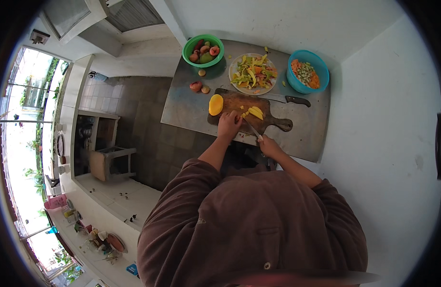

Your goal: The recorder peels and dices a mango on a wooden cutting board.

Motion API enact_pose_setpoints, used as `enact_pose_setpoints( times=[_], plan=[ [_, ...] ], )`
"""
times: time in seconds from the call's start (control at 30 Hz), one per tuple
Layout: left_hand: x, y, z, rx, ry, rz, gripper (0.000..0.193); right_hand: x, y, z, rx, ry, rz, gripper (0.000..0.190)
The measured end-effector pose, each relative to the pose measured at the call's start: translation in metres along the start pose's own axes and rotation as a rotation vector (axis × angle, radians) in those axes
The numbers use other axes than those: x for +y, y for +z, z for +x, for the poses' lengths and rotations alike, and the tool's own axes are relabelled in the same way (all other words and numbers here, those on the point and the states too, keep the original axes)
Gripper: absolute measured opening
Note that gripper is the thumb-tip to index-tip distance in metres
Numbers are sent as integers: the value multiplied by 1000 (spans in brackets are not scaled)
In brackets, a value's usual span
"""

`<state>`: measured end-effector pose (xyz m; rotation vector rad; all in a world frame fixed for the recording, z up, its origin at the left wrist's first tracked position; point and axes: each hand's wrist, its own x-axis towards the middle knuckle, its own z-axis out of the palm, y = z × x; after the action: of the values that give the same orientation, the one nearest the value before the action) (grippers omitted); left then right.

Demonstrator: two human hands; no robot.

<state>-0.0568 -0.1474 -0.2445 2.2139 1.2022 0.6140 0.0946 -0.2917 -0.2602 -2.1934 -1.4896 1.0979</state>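
My right hand (270,146) grips a small kitchen knife (253,129), its blade angled over the near edge of a wooden cutting board (233,97). Beside the blade tip, the bent fingers of my left hand (230,123) press down on the board; a piece seems to be under them, mostly hidden. Cut yellow mango strips (255,112) lie just beyond the knife, with small bits next to them. A peeled yellow mango half (216,104) rests at the board's left end. Along the board's far edge lies a larger knife with a dark handle (298,100).
Beyond the board stand a plate of peels (253,73), a green bowl of fruit (203,51) and a blue bowl of diced pieces (308,71). Loose round fruits (196,86) lie left on the metal table (184,104). Walls border its far and right sides; a stool (112,163) stands left.
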Motion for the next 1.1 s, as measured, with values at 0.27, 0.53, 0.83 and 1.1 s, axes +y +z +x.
enact_pose_setpoints(
  times=[0.27,0.53,0.83,1.1],
  plan=[
    [-9,0,-1,-22,44,-11,16,-35,-30,-1,-14,65,-149,27],
    [-23,-4,8,-139,163,-40,14,-40,-41,12,-20,68,-165,26],
    [-13,-7,22,-85,7,-59,23,-29,-38,31,-71,89,-65,31],
    [-23,4,35,-132,104,45,15,-40,-47,5,-11,160,-63,37]
  ],
)
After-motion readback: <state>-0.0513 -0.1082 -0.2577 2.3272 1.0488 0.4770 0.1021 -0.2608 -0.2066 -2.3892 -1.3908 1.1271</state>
